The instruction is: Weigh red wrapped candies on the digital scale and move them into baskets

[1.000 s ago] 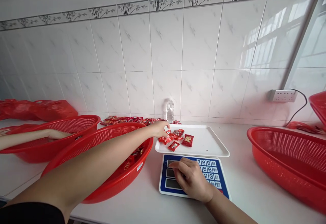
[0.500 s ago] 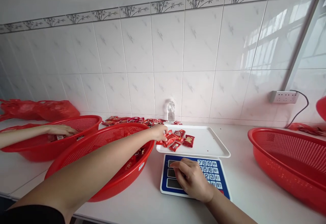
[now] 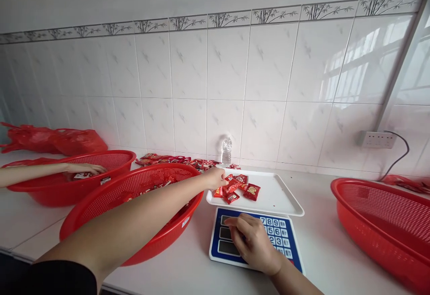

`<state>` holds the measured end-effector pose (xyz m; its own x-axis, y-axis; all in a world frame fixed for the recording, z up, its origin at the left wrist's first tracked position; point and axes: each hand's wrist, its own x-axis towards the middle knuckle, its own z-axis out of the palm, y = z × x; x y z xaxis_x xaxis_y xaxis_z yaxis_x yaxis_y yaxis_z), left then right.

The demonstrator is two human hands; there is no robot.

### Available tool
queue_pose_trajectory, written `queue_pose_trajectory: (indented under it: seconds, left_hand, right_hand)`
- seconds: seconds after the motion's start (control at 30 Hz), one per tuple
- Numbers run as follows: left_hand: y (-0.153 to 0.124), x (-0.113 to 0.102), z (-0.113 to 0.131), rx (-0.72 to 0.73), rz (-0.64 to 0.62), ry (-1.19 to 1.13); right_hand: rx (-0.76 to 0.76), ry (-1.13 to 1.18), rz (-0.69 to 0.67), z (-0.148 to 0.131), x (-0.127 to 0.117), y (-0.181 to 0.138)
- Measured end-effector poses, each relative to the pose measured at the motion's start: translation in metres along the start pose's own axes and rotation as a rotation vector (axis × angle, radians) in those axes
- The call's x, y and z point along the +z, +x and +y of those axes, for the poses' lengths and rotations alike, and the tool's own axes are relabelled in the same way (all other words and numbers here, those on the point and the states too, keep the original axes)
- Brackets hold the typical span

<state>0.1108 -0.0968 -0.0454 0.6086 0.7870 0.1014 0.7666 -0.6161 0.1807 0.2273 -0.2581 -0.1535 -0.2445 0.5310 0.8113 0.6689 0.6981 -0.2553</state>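
Note:
My left hand (image 3: pixel 215 178) reaches over the left end of a white tray (image 3: pixel 282 196). Its fingers are bent in beside a small heap of red snack packets (image 3: pixel 231 186), and its fingertips are partly hidden. One more red packet (image 3: pixel 251 191) lies flat to the right of the heap. Below the tray is the blue keypad panel of a digital scale (image 3: pixel 290 237). My right hand (image 3: pixel 253 241) is curled closed above that panel, with no object visible in it, covering part of the keys. Under my left forearm stands a red perforated basket (image 3: pixel 181 169) containing more packets.
A co-worker's hand (image 3: pixel 87 169) is inside another red basket (image 3: pixel 43 198) at left. Packets (image 3: pixel 164 160) and a clear bottle (image 3: pixel 226 151) are along the wall. A red basket (image 3: pixel 363 223) stands right, below a socket strip (image 3: pixel 379 139). Red bags (image 3: pixel 77 142) sit back left.
The view has tilted up slightly. My left hand stays at the tray's left end, and the packets beside it now sit in a slightly different arrangement. My right hand keeps its pose.

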Motion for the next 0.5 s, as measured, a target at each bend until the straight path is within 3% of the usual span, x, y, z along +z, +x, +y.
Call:
queue_pose_trajectory:
  seconds: [0.2, 0.37, 0.5]
  left_hand:
    - [-0.036, -0.015, 0.013, 0.070, 0.034, -0.074]
    - [-0.110, -0.012, 0.040, 0.248, 0.047, -0.512]
    - [-0.152, 0.004, 0.038, 0.366, -0.054, -0.695]
  right_hand:
    - [-0.005, -0.014, 0.012, 0.000, -0.002, -0.001]
    - [-0.008, -0.033, 0.012, 0.002, -0.003, 0.000]
    - [-0.021, -0.044, 0.022, 0.003, 0.000, -0.002]
